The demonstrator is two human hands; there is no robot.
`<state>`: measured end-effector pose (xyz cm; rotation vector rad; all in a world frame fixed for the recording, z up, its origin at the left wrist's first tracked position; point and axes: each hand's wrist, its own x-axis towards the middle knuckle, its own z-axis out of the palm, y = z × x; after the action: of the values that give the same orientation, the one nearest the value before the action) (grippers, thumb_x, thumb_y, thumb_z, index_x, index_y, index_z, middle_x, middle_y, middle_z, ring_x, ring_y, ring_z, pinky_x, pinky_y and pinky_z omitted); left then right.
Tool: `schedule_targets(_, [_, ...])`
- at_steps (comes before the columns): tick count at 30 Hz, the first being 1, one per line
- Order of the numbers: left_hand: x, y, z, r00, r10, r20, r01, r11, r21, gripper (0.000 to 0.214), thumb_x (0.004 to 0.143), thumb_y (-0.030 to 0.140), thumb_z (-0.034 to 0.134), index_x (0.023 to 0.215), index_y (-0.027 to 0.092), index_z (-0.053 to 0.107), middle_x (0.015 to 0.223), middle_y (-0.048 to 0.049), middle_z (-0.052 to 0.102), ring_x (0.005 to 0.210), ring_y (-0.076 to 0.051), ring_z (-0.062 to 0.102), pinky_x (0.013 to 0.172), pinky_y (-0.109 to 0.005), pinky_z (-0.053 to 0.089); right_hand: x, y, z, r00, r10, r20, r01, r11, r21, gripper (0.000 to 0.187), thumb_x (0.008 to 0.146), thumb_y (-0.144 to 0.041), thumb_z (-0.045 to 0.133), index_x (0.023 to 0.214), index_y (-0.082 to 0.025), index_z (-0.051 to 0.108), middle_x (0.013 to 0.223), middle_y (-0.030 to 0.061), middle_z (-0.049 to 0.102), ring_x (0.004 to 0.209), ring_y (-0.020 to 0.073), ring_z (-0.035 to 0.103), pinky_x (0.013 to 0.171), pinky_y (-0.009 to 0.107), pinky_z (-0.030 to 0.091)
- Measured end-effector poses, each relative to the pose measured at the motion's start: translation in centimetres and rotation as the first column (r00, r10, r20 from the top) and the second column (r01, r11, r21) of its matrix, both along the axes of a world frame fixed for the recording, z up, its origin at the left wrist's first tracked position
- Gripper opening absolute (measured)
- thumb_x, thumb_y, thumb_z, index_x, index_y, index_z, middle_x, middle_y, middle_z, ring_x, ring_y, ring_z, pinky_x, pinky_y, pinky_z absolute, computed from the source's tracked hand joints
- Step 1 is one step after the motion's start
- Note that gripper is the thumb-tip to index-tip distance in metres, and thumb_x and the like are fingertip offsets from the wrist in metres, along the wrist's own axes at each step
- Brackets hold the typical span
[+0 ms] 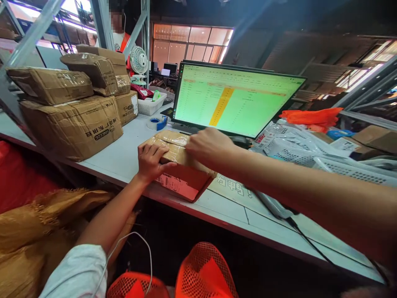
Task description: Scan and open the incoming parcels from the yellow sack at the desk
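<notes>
Nearest, an orange mesh garment (204,271) fills the bottom of view, with a crumpled tan woven sack (27,231) at left. Beyond, a brown cardboard box taped with clear film (200,176) sits at the near edge of a white flat surface (132,142), its labelled side facing the wearer. Left hand (151,160): fingers slightly parted, laid over the box's top left corner, thumb along the near top edge. Right hand (212,145): fingers curled into a fist at the top right; their tips are hidden, so cannot tell whether they grip anything. Behind the box: a blue-and-white tape roll (157,123), and a wide black-framed monitor (245,101) showing a green spreadsheet. Left of these, stacked brown cardboard cartons (72,126); past them, a white perforated plastic basket (150,106). Farther back, a white round fan (139,60) and a person in an orange vest (124,42).
</notes>
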<state>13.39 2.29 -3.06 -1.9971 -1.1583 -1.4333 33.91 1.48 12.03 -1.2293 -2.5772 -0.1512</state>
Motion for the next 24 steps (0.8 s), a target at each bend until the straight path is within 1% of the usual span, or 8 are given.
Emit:
schedule_targets(3, [0.1, 0.0, 0.0, 1.0, -0.021, 0.009, 0.02, 1.0, 0.018, 0.063, 0.095, 0.078, 0.045, 0.101, 0.022, 0.074, 0.101, -0.0098, 0.076, 0.097, -0.029, 0.062, 0.092, -0.046, 0.036, 7.8, -2.9, 0.1, 0.969, -0.132, 0.207, 0.122, 0.991, 0.059, 0.023, 0.097, -0.038, 0.064, 0.084, -0.023, 0.075, 0.069, 0.0114, 0.067, 0.078, 0.0266, 0.068, 0.071, 0.038, 0.045])
schedule_targets(5, [0.2, 0.1, 0.1, 1.0, -0.019, 0.015, 0.018, 0.999, 0.034, 0.064, 0.095, 0.078, 0.043, 0.1, 0.022, 0.074, 0.099, -0.0095, 0.076, 0.095, -0.028, 0.062, 0.091, -0.045, 0.036, 12.0, -4.2, -1.1, 0.918, -0.249, 0.309, 0.236, 0.968, 0.08, 0.025, 0.097, -0.038, 0.059, 0.086, -0.023, 0.076, 0.067, 0.0112, 0.067, 0.066, 0.0251, 0.066, 0.065, 0.037, 0.044])
schedule_targets(9, [0.3, 0.0, 0.0, 0.999, 0.023, 0.023, -0.023, 1.0, -0.014, 0.065, 0.095, 0.079, 0.041, 0.097, 0.024, 0.075, 0.099, -0.0092, 0.076, 0.095, -0.029, 0.061, 0.092, -0.046, 0.036, 15.9, -4.3, -8.1, 0.816, -0.436, 0.381, 0.479, 0.877, -0.023, 0.027, 0.097, -0.039, 0.058, 0.103, -0.022, 0.077, 0.086, 0.0135, 0.077, 0.073, 0.028, 0.071, 0.062, 0.034, 0.044])
schedule_targets(12, [0.4, -0.4, 0.0, 0.999, 0.019, 0.028, -0.019, 1.0, -0.015, 0.064, 0.096, 0.078, 0.041, 0.1, 0.024, 0.075, 0.099, -0.0093, 0.076, 0.095, -0.029, 0.061, 0.092, -0.046, 0.036, 16.8, -3.2, -14.0, 0.84, -0.475, 0.261, 0.516, 0.848, -0.118, 0.039, 0.102, -0.042, 0.048, 0.126, -0.022, 0.072, 0.108, 0.0137, 0.078, 0.096, 0.0295, 0.074, 0.073, 0.034, 0.05])
schedule_targets(14, [0.4, -0.6, 0.1, 0.999, 0.013, 0.03, -0.014, 1.0, 0.002, 0.064, 0.096, 0.078, 0.041, 0.101, 0.023, 0.074, 0.099, -0.009, 0.076, 0.094, -0.028, 0.061, 0.091, -0.045, 0.036, 17.1, -2.3, -15.9, 0.854, -0.46, 0.241, 0.505, 0.846, -0.174, 0.043, 0.103, -0.042, 0.046, 0.129, -0.019, 0.071, 0.112, 0.0153, 0.077, 0.102, 0.0305, 0.073, 0.079, 0.035, 0.052])
schedule_targets(17, [0.6, -0.8, 0.2, 0.999, -0.003, 0.037, 0.0, 0.998, 0.059, 0.06, 0.098, 0.074, 0.042, 0.1, 0.023, 0.073, 0.099, -0.0079, 0.076, 0.093, -0.027, 0.062, 0.09, -0.044, 0.036, 16.8, -0.7, -13.9, 0.885, -0.412, 0.214, 0.453, 0.868, -0.201, 0.04, 0.099, -0.04, 0.053, 0.122, -0.015, 0.074, 0.113, 0.018, 0.076, 0.102, 0.0321, 0.072, 0.083, 0.038, 0.053])
schedule_targets(21, [0.7, -0.7, 0.2, 0.999, 0.005, 0.051, -0.008, 0.999, 0.044, 0.059, 0.097, 0.075, 0.044, 0.099, 0.024, 0.073, 0.098, -0.0082, 0.076, 0.094, -0.027, 0.062, 0.091, -0.045, 0.037, 13.4, 0.9, -6.4, 0.928, -0.291, -0.233, 0.278, 0.957, -0.088, 0.043, 0.1, -0.042, 0.052, 0.128, -0.017, 0.071, 0.115, 0.0137, 0.075, 0.096, 0.0262, 0.07, 0.087, 0.038, 0.055])
schedule_targets(24, [0.6, -0.7, 0.0, 0.998, 0.036, 0.043, -0.036, 0.999, 0.004, 0.061, 0.096, 0.077, 0.043, 0.097, 0.024, 0.074, 0.098, -0.0085, 0.077, 0.094, -0.027, 0.062, 0.091, -0.045, 0.037, 9.1, 1.4, -2.5, 0.958, -0.077, -0.278, 0.068, 0.997, -0.043, 0.053, 0.096, -0.053, 0.06, 0.138, -0.021, 0.066, 0.124, 0.0127, 0.069, 0.107, 0.027, 0.067, 0.094, 0.04, 0.054])
